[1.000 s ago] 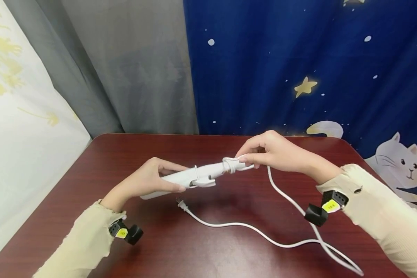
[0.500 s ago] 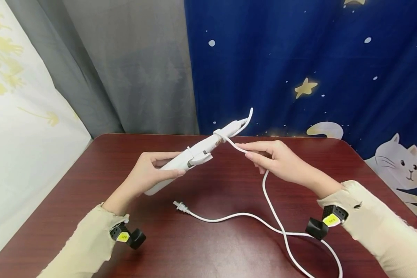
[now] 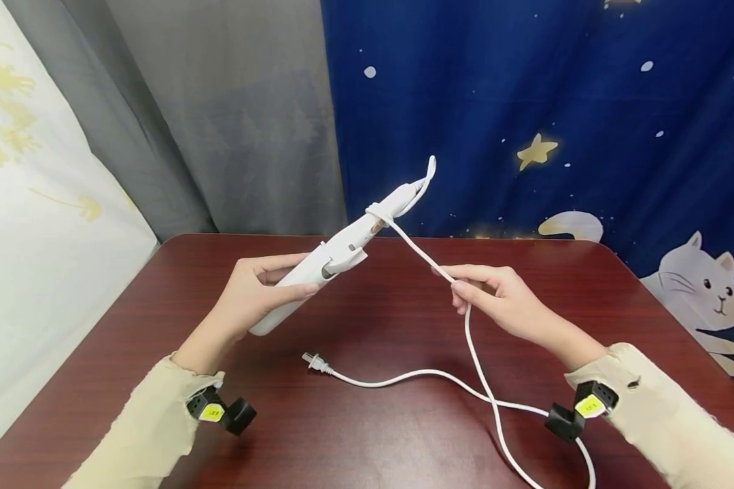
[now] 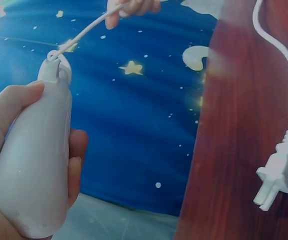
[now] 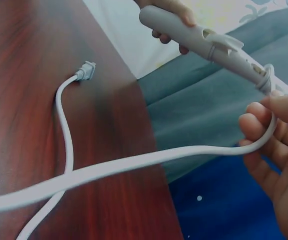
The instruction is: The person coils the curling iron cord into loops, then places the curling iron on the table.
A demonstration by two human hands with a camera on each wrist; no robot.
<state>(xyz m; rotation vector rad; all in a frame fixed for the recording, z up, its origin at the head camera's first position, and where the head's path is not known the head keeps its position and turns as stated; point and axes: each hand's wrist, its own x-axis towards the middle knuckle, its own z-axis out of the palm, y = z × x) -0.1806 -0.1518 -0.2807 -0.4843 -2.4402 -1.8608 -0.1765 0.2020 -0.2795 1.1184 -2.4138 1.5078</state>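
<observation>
My left hand [image 3: 253, 288] grips a white curling iron [image 3: 342, 249] round its wide lower part, thumb on the near side. The iron slants up to the right above the table, with its small lever [image 3: 345, 260] on the side facing me. Near the iron's narrow end the white power cord [image 3: 418, 250] loops round the handle, and a bend of cord sticks up past the tip. My right hand [image 3: 501, 297] pinches this cord between thumb and fingers, drawn straight from the loop. In the left wrist view, the iron's rounded end [image 4: 31, 200] fills the palm.
The cord's two-pin plug [image 3: 315, 363] lies on the dark red wooden table [image 3: 367, 435]. From there the cord runs right and crosses the hanging length from my right hand. Behind the table hang a grey curtain [image 3: 238, 122] and a blue starry curtain [image 3: 452, 102].
The iron has tilted upward from nearly level. My right hand has moved from the iron's tip down and right along the cord. Of the cord turns round the handle, fewer show now.
</observation>
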